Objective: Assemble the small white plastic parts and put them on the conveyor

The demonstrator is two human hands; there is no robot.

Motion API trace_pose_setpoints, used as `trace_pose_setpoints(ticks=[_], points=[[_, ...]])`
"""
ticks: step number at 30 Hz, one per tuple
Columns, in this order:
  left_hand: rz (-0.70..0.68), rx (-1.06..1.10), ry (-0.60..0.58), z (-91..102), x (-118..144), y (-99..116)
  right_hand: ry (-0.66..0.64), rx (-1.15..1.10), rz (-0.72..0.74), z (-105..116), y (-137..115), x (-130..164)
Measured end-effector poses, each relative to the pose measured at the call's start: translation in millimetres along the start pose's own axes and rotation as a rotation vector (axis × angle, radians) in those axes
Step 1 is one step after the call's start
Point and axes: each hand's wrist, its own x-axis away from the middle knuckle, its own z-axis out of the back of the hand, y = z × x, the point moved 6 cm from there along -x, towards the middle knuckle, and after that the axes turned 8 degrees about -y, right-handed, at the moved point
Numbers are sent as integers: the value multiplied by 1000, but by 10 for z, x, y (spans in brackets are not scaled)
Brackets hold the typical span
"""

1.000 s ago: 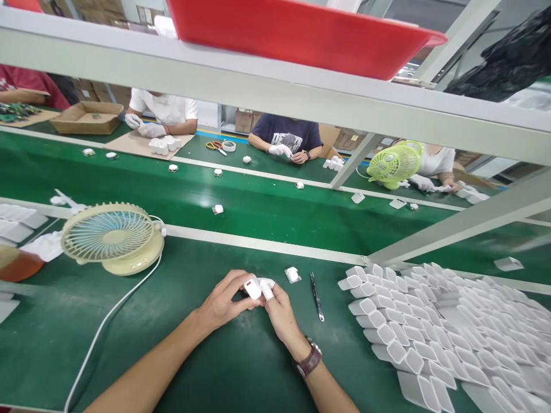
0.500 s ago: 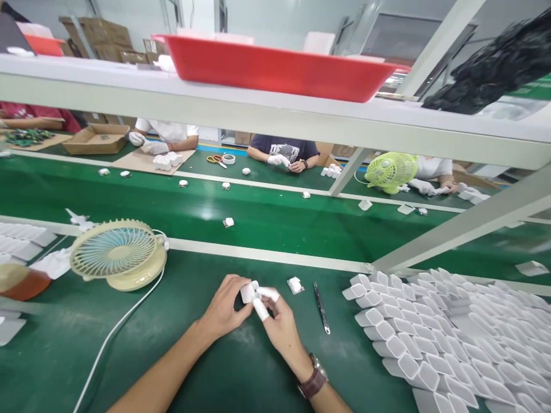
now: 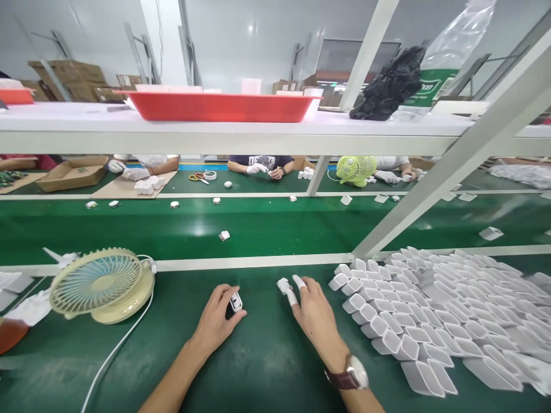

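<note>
My left hand holds a small white plastic housing upright on the green bench, between thumb and fingers. The housing's open end faces up, and a white part shows inside it. To the right, my right hand reaches over the bench with thumb and forefinger apart, both in white finger covers. Just beside those fingertips lies a small white component on a little board. Whether the thumb touches it, I cannot tell. The tweezers are hidden, apparently behind my right hand.
Rows of white empty housings crowd the right side. A cream fan with a white cable stands left. Beyond the pale rail, a green belt carries small parts. A shelf with a red tray crosses above; gloved co-workers sit opposite.
My right hand has left the white housing and moved right to the small component. My left hand keeps the housing, lowered and turned with its open end up. The camera view has tilted up.
</note>
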Motion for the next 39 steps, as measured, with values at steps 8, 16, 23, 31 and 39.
trace_pose_setpoints(ticks=[8, 16, 23, 31, 39], points=[[134, 207, 10, -55, -10, -60, -101, 42, -162, -20, 453, 183], [413, 1186, 141, -66, -43, -107, -114, -736, -72, 120, -2, -112], [423, 1460, 145, -49, -68, -45, -192, -1081, 159, 158, -598, -325], [438, 1370, 151, -25, -71, -28, -106, -1230, 77, -187, -651, -277], [437, 1014, 203, -113, -6, -122, -2, -1165, -15, -105, -706, -184]])
